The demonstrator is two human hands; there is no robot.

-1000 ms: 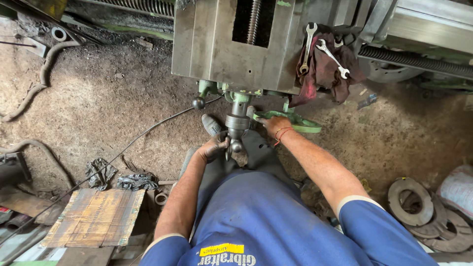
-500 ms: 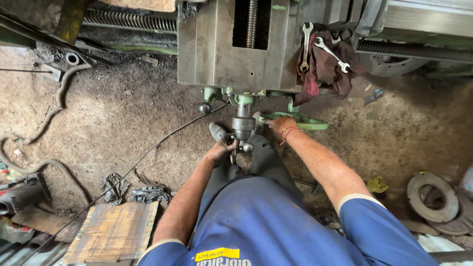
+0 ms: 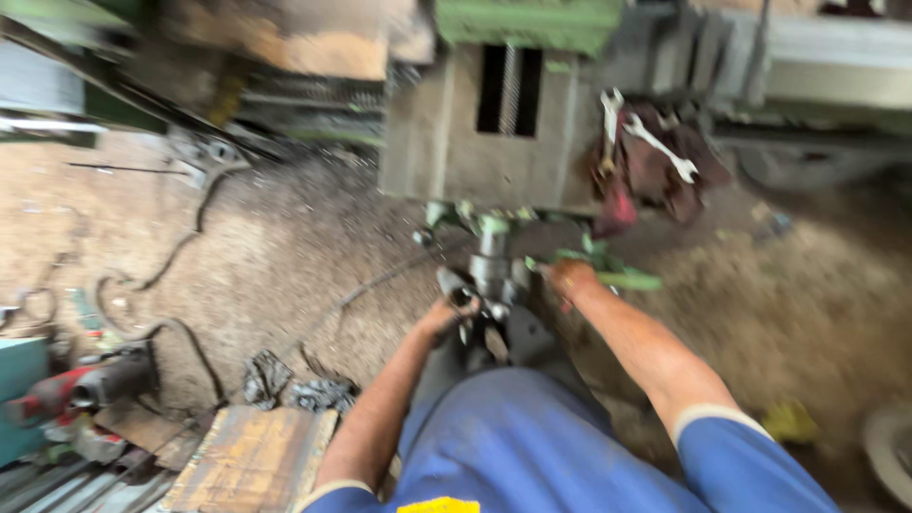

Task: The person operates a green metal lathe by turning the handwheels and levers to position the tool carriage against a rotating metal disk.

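The view is blurred by head motion. A grey-green machine apron hangs in front of me, with a handwheel hub and crank below it. My left hand grips the dark crank handle at the hub's left. My right hand rests closed on a green lever at the hub's right. My blue shirt fills the bottom of the view.
Two wrenches lie on a dark red rag on the machine at right. A red power tool and cables lie on the dirt floor at left. A worn wooden board sits near my left elbow.
The view has tilted and slid, so the machine sits lower and more floor shows at left. Both hands stay on the crank handle and the lever.
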